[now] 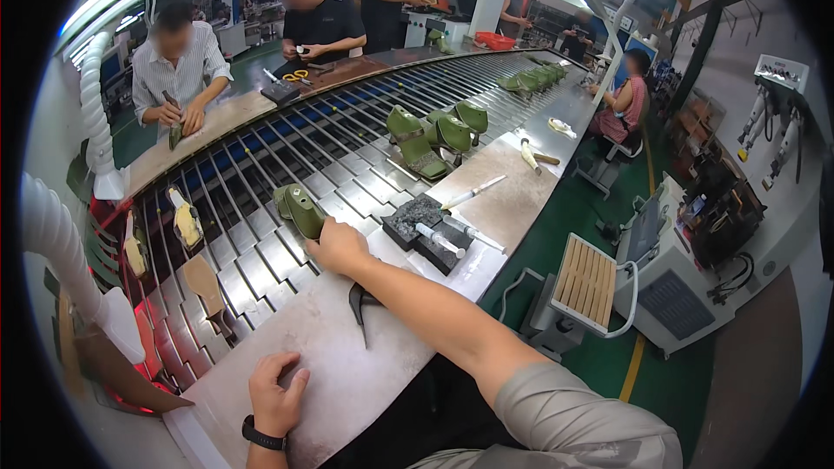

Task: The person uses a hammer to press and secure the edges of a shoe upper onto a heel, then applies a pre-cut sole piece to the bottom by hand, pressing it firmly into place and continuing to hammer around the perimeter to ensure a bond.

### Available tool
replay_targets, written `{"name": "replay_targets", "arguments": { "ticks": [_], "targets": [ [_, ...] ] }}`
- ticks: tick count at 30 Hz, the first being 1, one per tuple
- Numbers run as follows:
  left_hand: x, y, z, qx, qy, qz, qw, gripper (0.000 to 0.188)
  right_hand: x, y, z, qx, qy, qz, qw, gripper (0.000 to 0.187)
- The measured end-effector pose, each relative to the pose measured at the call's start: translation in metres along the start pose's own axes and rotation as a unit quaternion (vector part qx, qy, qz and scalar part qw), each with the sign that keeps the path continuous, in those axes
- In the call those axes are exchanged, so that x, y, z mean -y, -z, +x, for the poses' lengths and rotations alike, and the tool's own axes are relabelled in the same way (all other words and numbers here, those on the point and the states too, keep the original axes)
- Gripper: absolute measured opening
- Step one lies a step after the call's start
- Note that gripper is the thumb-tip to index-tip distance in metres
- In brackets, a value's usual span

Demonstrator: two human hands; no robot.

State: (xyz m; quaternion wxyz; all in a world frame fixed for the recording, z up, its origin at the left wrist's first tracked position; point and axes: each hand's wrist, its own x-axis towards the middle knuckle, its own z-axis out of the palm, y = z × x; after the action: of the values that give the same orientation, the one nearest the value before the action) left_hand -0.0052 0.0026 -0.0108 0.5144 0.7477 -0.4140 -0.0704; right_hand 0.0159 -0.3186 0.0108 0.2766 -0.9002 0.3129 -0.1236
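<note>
My right hand (340, 247) reaches over the worktop's edge onto the slatted metal conveyor. Its fingers close on the near end of a green shoe last (301, 211); the fingertips are partly hidden. My left hand (277, 396), with a black band at the wrist, rests on the pale worktop (306, 337). Nothing is in it, and its thumb and loosely bent fingers are apart. Between the hands and under my right forearm lies a dark curved tool (357, 302), partly covered. Right of my right hand sits a dark block (415, 219) with a white-handled tool (440, 241) on it.
More green shoe lasts (452, 135) stand on the conveyor (352, 187). A tan sole (203, 285) and yellowish lasts (185, 217) lie left. A hammer (530, 156) is on the right worktop. White hoses (92, 104) hang left. A person (178, 65) works across the conveyor.
</note>
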Motion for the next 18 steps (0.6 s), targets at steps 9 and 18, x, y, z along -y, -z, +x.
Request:
{"name": "replay_targets", "arguments": {
  "ticks": [9,18],
  "targets": [
    [0.005,-0.002,-0.003,-0.007,-0.003,0.006,1.0,0.027,-0.023,-0.004,-0.054,-0.074,0.15,-0.119,0.979,0.042],
    [-0.004,0.0,-0.005,-0.003,-0.009,0.022,1.0,0.027,-0.028,-0.008,-0.056,-0.086,0.146,-0.105,0.98,0.037]
  ]
}}
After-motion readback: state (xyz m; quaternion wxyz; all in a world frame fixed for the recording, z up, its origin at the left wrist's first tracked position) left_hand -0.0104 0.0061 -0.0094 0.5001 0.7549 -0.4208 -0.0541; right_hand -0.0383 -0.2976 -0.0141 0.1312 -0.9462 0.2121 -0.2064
